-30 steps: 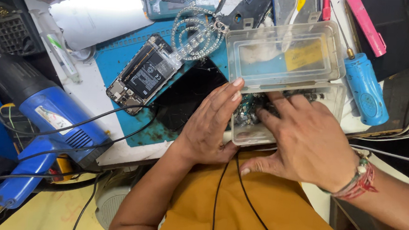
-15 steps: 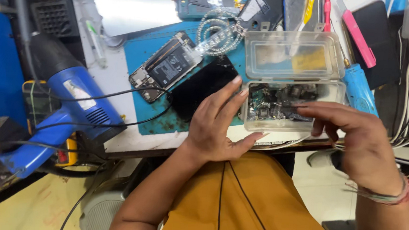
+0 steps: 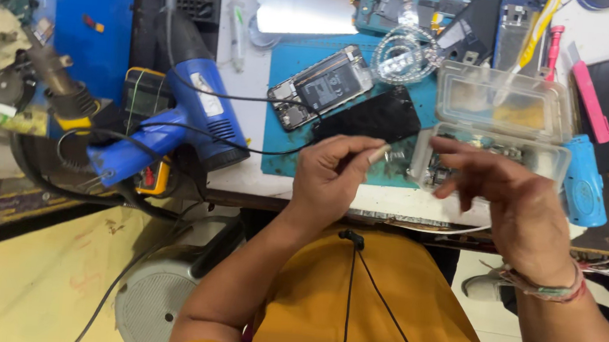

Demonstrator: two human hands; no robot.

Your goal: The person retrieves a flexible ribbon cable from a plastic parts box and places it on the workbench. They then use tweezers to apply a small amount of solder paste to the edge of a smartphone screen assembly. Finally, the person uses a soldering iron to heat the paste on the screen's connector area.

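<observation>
The left hand is curling up over the edge of the white counter, and its thumb and fingers are pinching a tiny shiny metal piece. The right hand is floating just beside it, fingers half spread and holding nothing. Right behind the right hand is sitting a clear plastic box with little parts inside. Past the left hand are lying a flat black phone screen and a blue plastic heat gun.
</observation>
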